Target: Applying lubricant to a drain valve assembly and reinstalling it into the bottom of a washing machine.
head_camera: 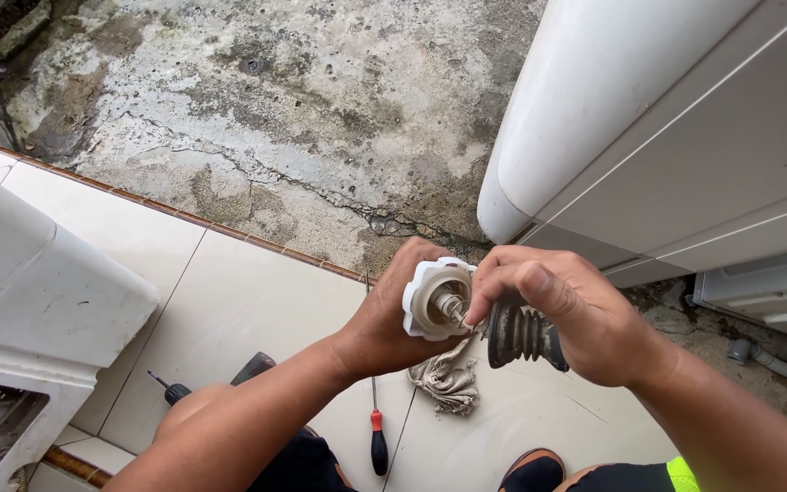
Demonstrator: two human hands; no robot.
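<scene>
Left grip (pixel 384 319) wrapped around the back of a white round plastic cap with a lobed rim (pixel 436 299), fingers curled shut behind it, open face turned up toward the camera, seemingly so that the inside can be seen and reached. Right grip (pixel 576 314) closed over a black ribbed rubber bellows boot (pixel 521 335), thumb and forefinger pinched together at the short metal stem (pixel 453 308) standing in the cap's centre, as if to steady or work it. Both pieces held in the air at mid-scene, above the floor, touching each other at the stem.

Just below the hands, a crumpled dirty grey rag (pixel 448 378) on the pale glossy floor tiles (pixel 229 301), close enough to serve for wiping. Nearer, a screwdriver with a red and black handle (pixel 378 437) lying upright in the view along a tile joint; to the left, a second dark-handled tool (pixel 170 390) partly hidden by the left forearm. Farther off, cracked, stained grey concrete (pixel 275 109) past a brown tile edge.

At right, a white appliance casing with a rounded edge (pixel 667 137), tilted or lying on its side; at left, another white moulded housing (pixel 38 301). No readable labels, packages or signs on any white panel; only thin seam lines. Near bottom right, a strip of bright yellow-green fabric (pixel 680 474).
</scene>
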